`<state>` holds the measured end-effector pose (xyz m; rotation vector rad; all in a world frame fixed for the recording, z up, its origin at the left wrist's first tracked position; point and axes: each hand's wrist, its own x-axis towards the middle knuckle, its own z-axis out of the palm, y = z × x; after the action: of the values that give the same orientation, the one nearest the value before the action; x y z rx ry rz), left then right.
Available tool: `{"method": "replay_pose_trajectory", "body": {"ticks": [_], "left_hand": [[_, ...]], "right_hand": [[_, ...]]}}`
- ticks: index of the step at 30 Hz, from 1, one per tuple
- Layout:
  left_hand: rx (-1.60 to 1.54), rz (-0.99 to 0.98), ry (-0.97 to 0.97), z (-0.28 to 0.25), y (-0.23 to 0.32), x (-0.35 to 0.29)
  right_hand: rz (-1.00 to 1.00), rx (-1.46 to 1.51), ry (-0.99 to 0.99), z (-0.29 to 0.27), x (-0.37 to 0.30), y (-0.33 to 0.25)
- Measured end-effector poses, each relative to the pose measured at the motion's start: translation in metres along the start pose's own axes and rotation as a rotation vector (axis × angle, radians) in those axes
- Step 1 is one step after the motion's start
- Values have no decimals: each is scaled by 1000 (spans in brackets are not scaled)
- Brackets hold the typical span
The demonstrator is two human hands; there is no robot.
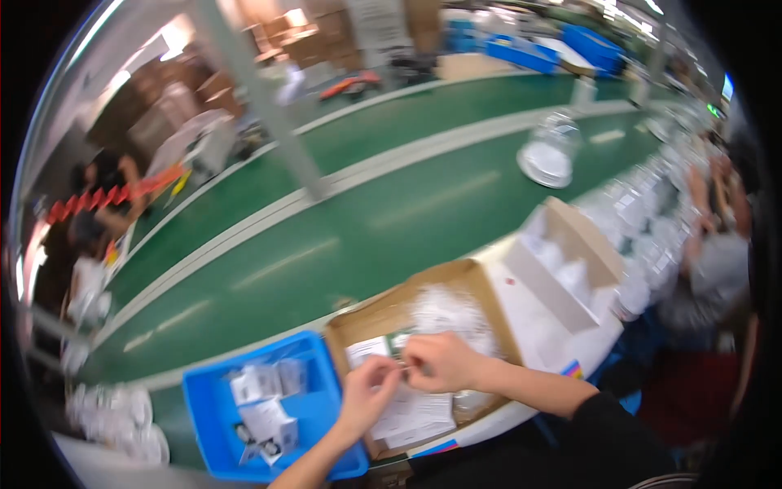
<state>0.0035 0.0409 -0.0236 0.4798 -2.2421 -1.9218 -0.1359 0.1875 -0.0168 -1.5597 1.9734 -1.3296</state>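
Note:
My left hand (372,391) and my right hand (440,361) meet over a shallow cardboard box (507,326), fingertips pinched close together. What they pinch is too small and blurred to name. Under and beside them in the box lie printed white sheets (415,417) and a heap of clear plastic bags (452,314). A green and white piece (397,341) shows just behind my fingers. Left of the box, a blue plastic bin (327,367) holds several small white cartons (269,420) and some dark round parts (270,447).
A green conveyor belt (342,244) runs behind the boxes, carrying a stack of clear domes with white bases (547,155). An open white carton (554,285) stands right of my box. Wrapped domes (643,212) line the right side, near another person's arms (717,191). More wrapped pieces (122,420) sit far left.

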Motion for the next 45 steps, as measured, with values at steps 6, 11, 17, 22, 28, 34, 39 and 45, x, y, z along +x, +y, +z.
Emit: {"method": "replay_pose_trajectory", "body": {"ticks": [6,11,17,22,28,34,39,45], "left_hand": [[-59,-17,-56,-3,4,-8],[-69,-47,-61,-1,8,-8],[-125,-6,-32,1,13,-6],[-154,-35,-55,0,7,-5],[-147,0,-49,0,12,-7],[-151,-12,-48,-1,11,-5],[-142,-9,-58,-1,15,-7],[-141,-62,-55,-2,9,-6]], "right_hand": [[-28,40,22,1,3,-9],[-19,53,55,-3,1,-5],[-34,99,32,-6,3,-1],[6,71,21,-6,3,2],[36,80,25,-7,2,-5],[-12,71,21,-6,6,1],[-26,55,12,-4,2,0],[2,95,7,-5,4,0]]}}
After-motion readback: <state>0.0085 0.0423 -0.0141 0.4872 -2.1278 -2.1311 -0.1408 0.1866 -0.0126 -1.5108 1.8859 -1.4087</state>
